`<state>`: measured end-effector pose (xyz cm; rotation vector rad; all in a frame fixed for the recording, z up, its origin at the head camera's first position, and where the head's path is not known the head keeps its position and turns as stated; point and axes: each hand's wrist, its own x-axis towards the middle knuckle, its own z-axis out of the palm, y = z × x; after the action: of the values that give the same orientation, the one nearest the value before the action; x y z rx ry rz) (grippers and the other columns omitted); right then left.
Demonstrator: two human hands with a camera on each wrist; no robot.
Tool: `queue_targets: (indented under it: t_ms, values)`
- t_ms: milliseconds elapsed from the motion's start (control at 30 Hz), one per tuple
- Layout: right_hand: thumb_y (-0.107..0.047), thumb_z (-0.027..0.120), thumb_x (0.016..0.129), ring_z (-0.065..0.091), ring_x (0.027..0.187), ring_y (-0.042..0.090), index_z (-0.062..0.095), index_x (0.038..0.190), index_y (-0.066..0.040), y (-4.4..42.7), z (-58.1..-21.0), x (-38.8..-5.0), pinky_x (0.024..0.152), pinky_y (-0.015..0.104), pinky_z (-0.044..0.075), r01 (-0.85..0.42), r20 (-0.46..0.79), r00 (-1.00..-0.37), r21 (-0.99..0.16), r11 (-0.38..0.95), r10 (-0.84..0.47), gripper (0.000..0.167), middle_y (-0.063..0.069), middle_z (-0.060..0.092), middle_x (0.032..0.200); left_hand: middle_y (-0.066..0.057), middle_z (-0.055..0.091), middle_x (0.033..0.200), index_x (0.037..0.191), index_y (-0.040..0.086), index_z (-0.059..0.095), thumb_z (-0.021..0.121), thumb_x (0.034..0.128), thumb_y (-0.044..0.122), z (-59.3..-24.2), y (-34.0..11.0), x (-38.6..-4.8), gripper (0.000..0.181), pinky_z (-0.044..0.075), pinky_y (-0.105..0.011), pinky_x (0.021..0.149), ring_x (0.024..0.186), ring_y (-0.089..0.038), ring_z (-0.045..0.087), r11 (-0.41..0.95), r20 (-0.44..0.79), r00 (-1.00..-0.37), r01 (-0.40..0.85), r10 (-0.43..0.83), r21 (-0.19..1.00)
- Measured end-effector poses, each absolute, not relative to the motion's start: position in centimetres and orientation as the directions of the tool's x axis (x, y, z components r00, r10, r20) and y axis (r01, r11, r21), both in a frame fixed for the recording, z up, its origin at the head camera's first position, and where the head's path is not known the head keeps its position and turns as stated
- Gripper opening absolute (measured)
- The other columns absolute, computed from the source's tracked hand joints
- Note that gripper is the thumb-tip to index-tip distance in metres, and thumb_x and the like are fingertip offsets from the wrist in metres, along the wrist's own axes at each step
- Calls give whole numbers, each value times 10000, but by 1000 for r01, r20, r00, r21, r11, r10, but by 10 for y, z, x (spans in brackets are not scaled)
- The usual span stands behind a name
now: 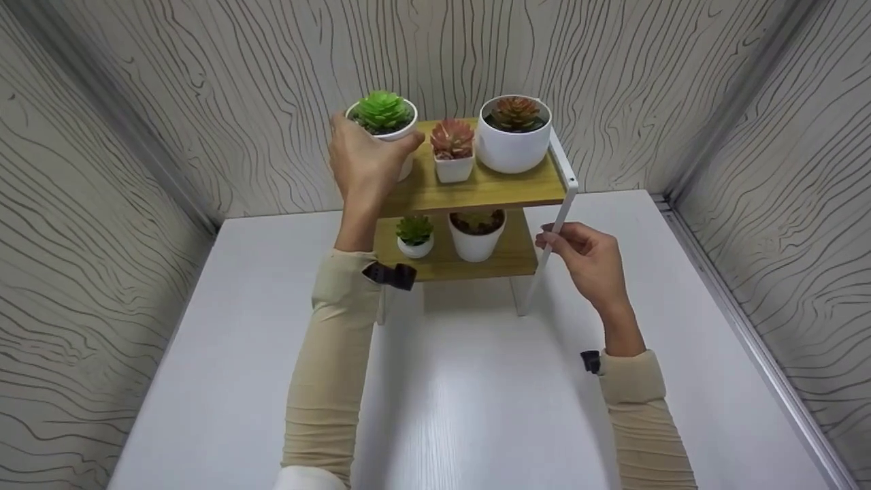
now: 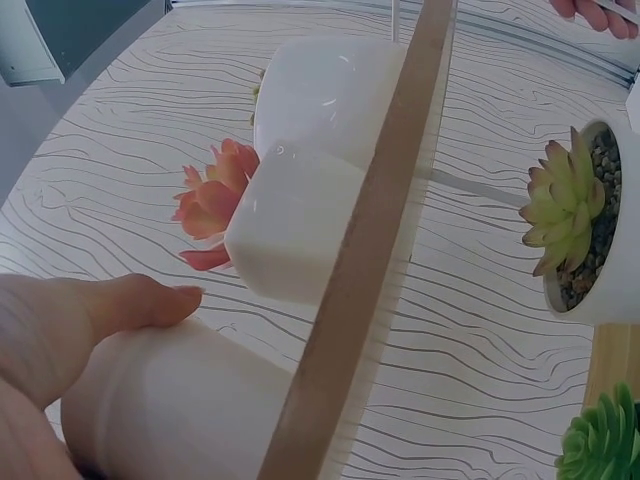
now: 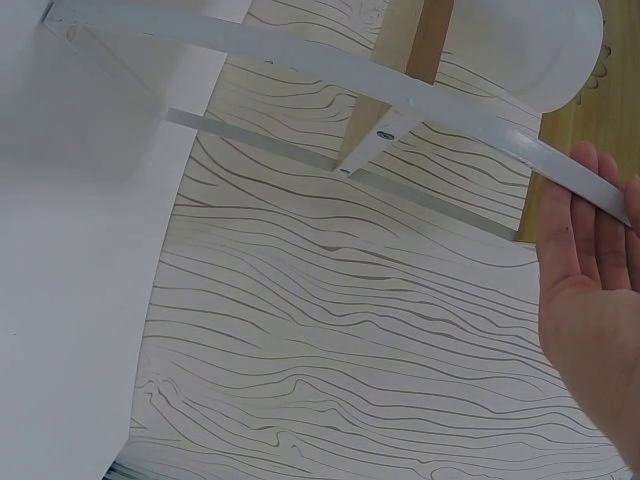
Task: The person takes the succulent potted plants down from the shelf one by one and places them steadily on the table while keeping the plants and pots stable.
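Note:
A white pot with a bright green succulent (image 1: 382, 112) is at the left end of a two-tier wooden shelf (image 1: 476, 192). My left hand (image 1: 364, 167) grips this pot round its side, with the thumb near the rim. In the left wrist view the pot's wall (image 2: 190, 410) reaches down to the top board. My right hand (image 1: 593, 264) pinches the shelf's white front right leg (image 1: 537, 282) between thumb and fingers. The right wrist view has the fingers (image 3: 585, 230) lying along that white frame bar (image 3: 300, 55).
Beside the gripped pot stand a small square pot with a pink succulent (image 1: 452, 153) and a round white pot (image 1: 514, 146). On the lower board are a small green plant (image 1: 415, 235) and a larger white pot (image 1: 476, 241). Wood-grain panels (image 1: 272, 82) enclose the white table (image 1: 463, 408).

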<state>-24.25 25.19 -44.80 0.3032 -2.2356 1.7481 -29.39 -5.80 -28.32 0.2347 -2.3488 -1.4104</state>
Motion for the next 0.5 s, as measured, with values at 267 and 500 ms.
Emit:
queue_targets:
  t_ms: [267,500]
  values:
    - [-227,723,1009,789,1009,155,759,1162,-13,251,-449,-242,948,180,586,-327,340,-940,-910,254,8,266,194,796,1085,-136,582,1462,1548,36,386,894,814,344,-276,-59,-286,944,513,-380,1134,1349,-244,593,476,262,-908,82,-326,875]
    - [-241,714,1016,775,1008,83,760,1169,-28,250,-448,-241,957,165,575,-311,328,-945,-910,275,18,266,180,795,1092,-120,594,1452,1562,42,377,892,805,348,-267,-59,-278,965,519,-379,1110,1328,-231,602,484,308,-901,131,-306,865]
